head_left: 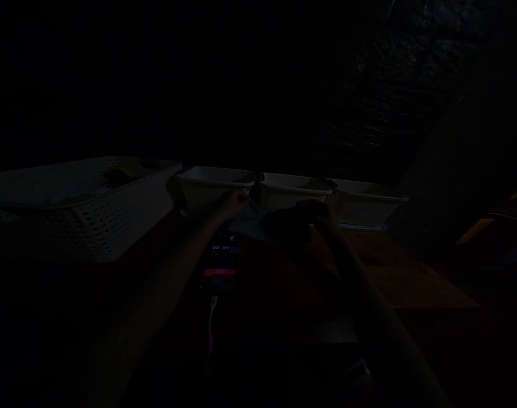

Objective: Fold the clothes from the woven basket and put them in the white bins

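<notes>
Room's v. dark, so most detail is lost. Both arms reach fwd over a brown wooden counter point(411, 283). Left hand point(233, 205) is up against the front wall of a white tub point(207, 190), fingers near its rim, at the corner of a pale piece of mesh-like fabric point(252, 224) lying flat on the counter just in front of the tubs; looks like fingertips pinch or press that corner, but can't tell for sure how far closed the hand is. Right hand point(295, 221) sits on the other side of the same fabric, knuckles up, fingers curled down onto it; too dim to say whether it grips or just rests. Fabric lies between the two hands, touching both. Behind it, a row of three white tubs side by side: the one at the left hand, a middle tub point(290, 190), a right tub point(364, 207). Far left, a big white perforated basket point(92, 221) w/ yellowish items inside, near the row. Below the left hand, betw. the forearms, a phone point(221, 260) lies on the counter, screen lit w/ timer digits and a red bar, white cable point(211, 317) plugged in at its near end.
</notes>
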A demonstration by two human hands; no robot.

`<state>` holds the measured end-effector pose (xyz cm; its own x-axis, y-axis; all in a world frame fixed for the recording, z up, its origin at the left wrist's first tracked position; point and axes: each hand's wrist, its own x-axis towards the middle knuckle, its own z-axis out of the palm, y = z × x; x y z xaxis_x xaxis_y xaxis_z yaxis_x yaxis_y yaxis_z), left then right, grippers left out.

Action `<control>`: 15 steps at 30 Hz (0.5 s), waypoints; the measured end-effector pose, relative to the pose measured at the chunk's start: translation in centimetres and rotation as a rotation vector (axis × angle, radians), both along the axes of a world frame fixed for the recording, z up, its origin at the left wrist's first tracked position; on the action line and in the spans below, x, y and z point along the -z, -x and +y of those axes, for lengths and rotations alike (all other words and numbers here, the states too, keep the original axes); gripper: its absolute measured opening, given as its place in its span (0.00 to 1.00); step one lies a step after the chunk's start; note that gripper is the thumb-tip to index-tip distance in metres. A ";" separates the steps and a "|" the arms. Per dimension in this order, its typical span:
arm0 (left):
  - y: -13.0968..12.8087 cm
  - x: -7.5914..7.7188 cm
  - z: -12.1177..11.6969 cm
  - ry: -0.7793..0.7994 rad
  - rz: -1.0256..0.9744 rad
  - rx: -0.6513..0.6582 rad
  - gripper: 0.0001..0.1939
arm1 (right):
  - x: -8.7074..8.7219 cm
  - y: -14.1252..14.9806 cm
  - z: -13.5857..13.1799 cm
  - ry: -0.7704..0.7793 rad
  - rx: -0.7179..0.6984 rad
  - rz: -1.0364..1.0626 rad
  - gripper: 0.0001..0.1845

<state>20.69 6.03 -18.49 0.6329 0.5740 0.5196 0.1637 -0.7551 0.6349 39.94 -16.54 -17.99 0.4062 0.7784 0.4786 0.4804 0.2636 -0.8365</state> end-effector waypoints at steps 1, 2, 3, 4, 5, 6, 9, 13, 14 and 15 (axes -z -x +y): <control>0.0 0.0 0.1 0.013 0.001 0.004 0.10 | 0.0 0.1 0.0 -0.008 0.001 0.000 0.25; 0.0 0.0 0.2 0.022 0.000 0.016 0.10 | 0.0 0.1 -0.1 -0.016 0.003 -0.001 0.25; -0.1 0.1 0.4 0.028 0.000 0.035 0.10 | 0.0 0.1 -0.1 -0.023 0.006 -0.002 0.25; -0.1 0.1 0.6 0.033 -0.001 0.055 0.10 | 0.0 0.1 0.0 -0.030 0.009 -0.002 0.25; -0.1 0.2 0.8 0.036 -0.004 0.075 0.10 | 0.0 0.1 0.0 -0.035 0.010 -0.003 0.25; -0.1 0.3 1.0 0.040 -0.008 0.097 0.11 | 0.0 0.1 0.1 -0.039 0.012 -0.003 0.25; -0.1 0.4 1.4 0.066 -0.013 0.152 0.11 | 0.3 -0.1 0.3 -0.070 0.002 -0.001 0.25; 0.1 0.2 1.4 0.115 -0.011 0.210 0.11 | 0.8 -0.4 0.5 -0.142 0.012 -0.041 0.20; 0.1 0.1 1.2 0.122 -0.017 0.212 0.11 | 0.9 -0.5 0.5 -0.160 0.036 -0.049 0.20; 0.2 -0.1 1.0 0.130 -0.029 0.207 0.11 | 0.9 -0.5 0.5 -0.177 0.061 -0.054 0.20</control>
<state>20.51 7.04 -18.41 0.7297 0.4969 0.4697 -0.0056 -0.6826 0.7308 40.47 -16.04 -18.87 0.4196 0.6553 0.6281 0.5430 0.3733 -0.7522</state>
